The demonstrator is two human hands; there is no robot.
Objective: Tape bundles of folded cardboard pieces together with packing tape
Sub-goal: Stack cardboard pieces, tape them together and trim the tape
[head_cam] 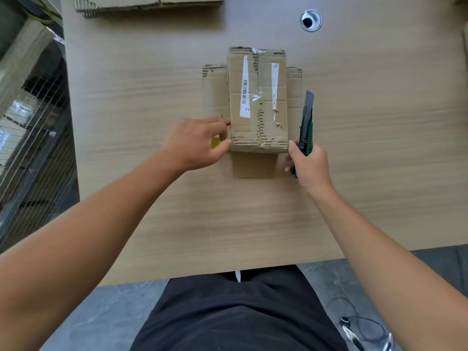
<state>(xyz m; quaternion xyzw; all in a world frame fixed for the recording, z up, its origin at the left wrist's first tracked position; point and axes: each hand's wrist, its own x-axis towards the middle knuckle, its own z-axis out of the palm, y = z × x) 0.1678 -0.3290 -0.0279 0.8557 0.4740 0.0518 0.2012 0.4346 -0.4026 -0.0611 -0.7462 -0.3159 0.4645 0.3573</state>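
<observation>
Bundle [236, 72] sits mid table [152, 198] w/ clear tape [256, 97] on already, prob. nearly done; left hand [195, 145] holds its corner, right hand [307, 165], well apart, grips knife [306, 120].

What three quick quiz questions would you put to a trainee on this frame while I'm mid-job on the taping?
1. True or false: the right hand holds a roll of tape.
2. Where does the left hand touch the cardboard bundle? A) far edge B) near left corner C) middle of the top face
3. Fill in: a strip of clear ____ runs along the middle of the bundle's top face.
Key: 1 false, it grips a utility knife. 2 B. 3 tape.
</observation>
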